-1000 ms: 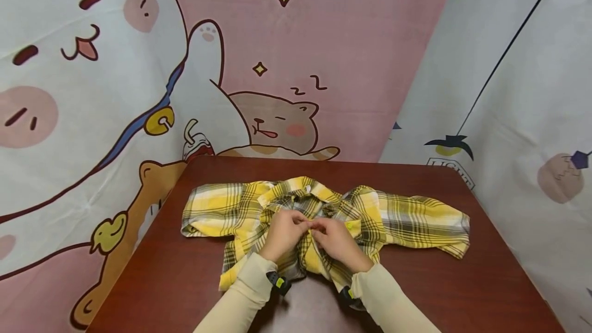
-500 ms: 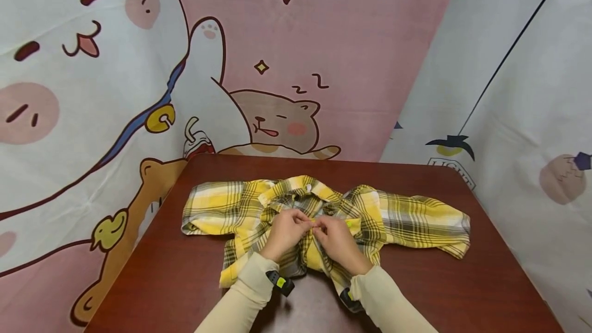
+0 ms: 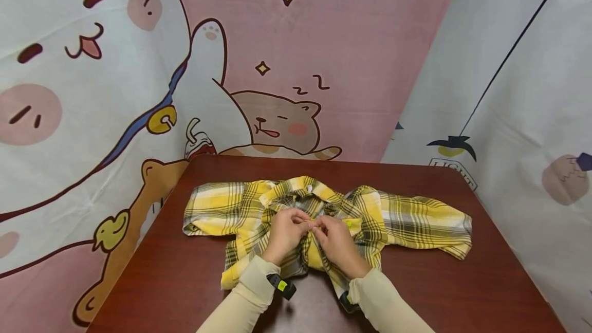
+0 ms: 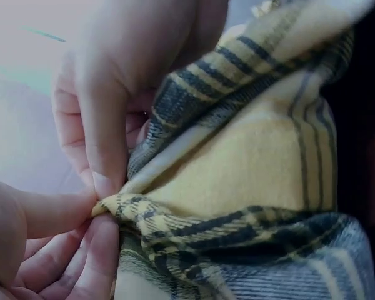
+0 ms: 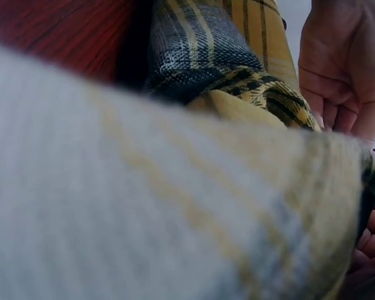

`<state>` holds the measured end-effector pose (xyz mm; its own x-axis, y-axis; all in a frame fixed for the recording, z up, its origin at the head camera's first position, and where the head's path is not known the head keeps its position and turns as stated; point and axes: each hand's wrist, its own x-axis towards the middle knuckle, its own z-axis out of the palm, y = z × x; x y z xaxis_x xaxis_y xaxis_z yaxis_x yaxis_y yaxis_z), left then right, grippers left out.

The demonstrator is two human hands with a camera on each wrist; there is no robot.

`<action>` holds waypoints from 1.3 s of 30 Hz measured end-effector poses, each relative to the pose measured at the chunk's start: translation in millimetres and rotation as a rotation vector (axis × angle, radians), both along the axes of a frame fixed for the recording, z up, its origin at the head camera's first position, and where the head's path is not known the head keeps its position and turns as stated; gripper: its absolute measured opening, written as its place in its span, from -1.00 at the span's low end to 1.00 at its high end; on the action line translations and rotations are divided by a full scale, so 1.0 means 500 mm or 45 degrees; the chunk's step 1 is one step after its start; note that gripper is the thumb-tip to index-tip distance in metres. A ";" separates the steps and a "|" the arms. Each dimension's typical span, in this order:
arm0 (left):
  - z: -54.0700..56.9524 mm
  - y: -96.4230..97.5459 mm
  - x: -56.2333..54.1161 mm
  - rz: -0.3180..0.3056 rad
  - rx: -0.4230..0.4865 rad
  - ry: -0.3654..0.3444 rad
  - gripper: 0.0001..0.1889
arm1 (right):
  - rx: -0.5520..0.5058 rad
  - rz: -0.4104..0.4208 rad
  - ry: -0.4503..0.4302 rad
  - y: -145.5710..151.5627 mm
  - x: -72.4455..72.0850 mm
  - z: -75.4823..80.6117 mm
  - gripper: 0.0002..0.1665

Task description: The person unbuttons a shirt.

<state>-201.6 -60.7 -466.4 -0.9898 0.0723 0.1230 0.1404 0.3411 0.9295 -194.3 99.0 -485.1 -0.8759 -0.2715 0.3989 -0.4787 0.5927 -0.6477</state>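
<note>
A yellow, grey and white plaid shirt (image 3: 416, 222) lies on the table, sleeves spread to both sides and collar at the far end. My left hand (image 3: 285, 233) pinches the edge of its front in the middle. Right against it, my right hand (image 3: 339, 243) pinches the same spot, fingertips meeting. The left wrist view shows thumbs and fingers closed on a small bunched bit of the plaid cloth (image 4: 237, 165). Whether a button sits between the fingertips is hidden. In the right wrist view, a blurred fold of cloth (image 5: 175, 200) covers much of the work.
The dark red-brown table (image 3: 462, 292) reaches out around the shirt. A white button (image 3: 309, 188) shows at the collar. Behind stands a pink and white cartoon curtain (image 3: 361, 66). Each wrist wears a black band, such as the left wristband (image 3: 282, 285).
Both hands stay pinched on the shirt front, with only tiny shifts of the fingers and wrists. The shirt lies as before; the head view moves slightly.
</note>
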 end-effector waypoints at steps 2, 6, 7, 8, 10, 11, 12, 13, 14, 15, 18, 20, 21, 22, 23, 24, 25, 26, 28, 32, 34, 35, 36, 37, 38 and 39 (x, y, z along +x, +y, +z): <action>0.002 0.002 0.001 0.015 -0.006 0.021 -0.97 | -0.004 -0.006 0.003 0.001 0.001 -0.001 -0.92; -0.001 0.006 -0.002 0.021 0.163 -0.034 -0.96 | -0.062 -0.014 0.075 0.003 0.003 0.000 -0.94; -0.003 0.006 -0.004 0.020 0.235 -0.062 -0.96 | -0.083 -0.017 0.097 0.003 0.003 0.000 -0.95; -0.006 0.007 -0.006 0.017 0.299 -0.093 -0.95 | -0.102 -0.017 0.121 0.003 0.004 0.000 -0.96; -0.014 0.007 -0.008 0.022 0.372 -0.166 -0.95 | -0.141 -0.005 0.173 0.003 0.007 0.002 -0.93; -0.018 0.007 -0.007 0.020 0.397 -0.203 -0.94 | -0.158 0.008 0.198 0.001 0.008 0.003 -0.90; -0.022 0.007 -0.007 0.014 0.413 -0.229 -0.92 | -0.168 0.023 0.222 0.000 0.008 0.003 -0.89; -0.026 0.007 -0.006 0.012 0.420 -0.247 -0.90 | -0.176 0.038 0.234 -0.002 0.007 0.004 -0.89; -0.030 0.006 -0.005 0.008 0.419 -0.254 -0.88 | -0.180 0.046 0.244 -0.003 0.006 0.004 -0.89; -0.033 0.005 -0.004 0.007 0.427 -0.266 -0.87 | -0.188 0.051 0.249 -0.004 0.004 0.004 -0.90; -0.032 0.002 -0.001 -0.008 0.492 -0.266 -0.89 | -0.211 0.025 0.224 -0.003 -0.001 -0.002 -0.91; -0.020 -0.003 0.003 -0.008 0.496 -0.260 -0.88 | -0.232 -0.008 0.204 0.002 -0.003 -0.007 -0.90; -0.012 -0.007 0.005 -0.006 0.489 -0.263 -0.88 | -0.239 -0.022 0.193 0.006 -0.004 -0.010 -0.89; -0.004 -0.010 0.008 -0.003 0.471 -0.250 -0.87 | -0.244 -0.035 0.180 0.010 -0.003 -0.011 -0.88; 0.003 -0.015 0.010 0.004 0.444 -0.237 -0.88 | -0.247 -0.046 0.174 0.014 -0.003 -0.014 -0.87; 0.001 -0.020 0.010 0.012 0.403 -0.206 -0.89 | -0.244 -0.058 0.164 0.018 -0.002 -0.016 -0.86; -0.004 -0.026 0.007 0.022 0.364 -0.181 -0.89 | -0.243 -0.068 0.152 0.023 -0.002 -0.018 -0.87; -0.011 -0.033 0.005 0.031 0.329 -0.153 -0.89 | -0.240 -0.078 0.139 0.028 -0.001 -0.020 -0.87; -0.031 -0.046 -0.002 0.055 0.220 -0.121 -0.90 | -0.237 -0.088 0.096 0.040 0.000 -0.024 -0.90; -0.066 -0.072 -0.003 0.012 -0.027 -0.062 -0.94 | -0.181 -0.091 -0.084 0.072 0.007 -0.034 -0.98; -0.080 -0.080 0.008 -0.080 -0.123 -0.022 -0.94 | -0.120 -0.088 -0.190 0.090 0.014 -0.041 -0.92; -0.087 -0.084 0.014 -0.135 -0.148 0.008 -0.92 | -0.087 -0.083 -0.214 0.098 0.018 -0.046 -0.87; -0.093 -0.087 0.023 -0.189 -0.169 0.033 -0.88 | -0.052 -0.081 -0.231 0.106 0.023 -0.050 -0.80; -0.098 -0.091 0.032 -0.230 -0.182 0.053 -0.83 | -0.031 -0.077 -0.232 0.114 0.028 -0.053 -0.71; -0.101 -0.094 0.041 -0.256 -0.185 0.080 -0.76 | -0.024 -0.068 -0.217 0.120 0.034 -0.055 -0.62; -0.102 -0.098 0.051 -0.266 -0.187 0.095 -0.70 | -0.029 -0.060 -0.194 0.125 0.040 -0.055 -0.53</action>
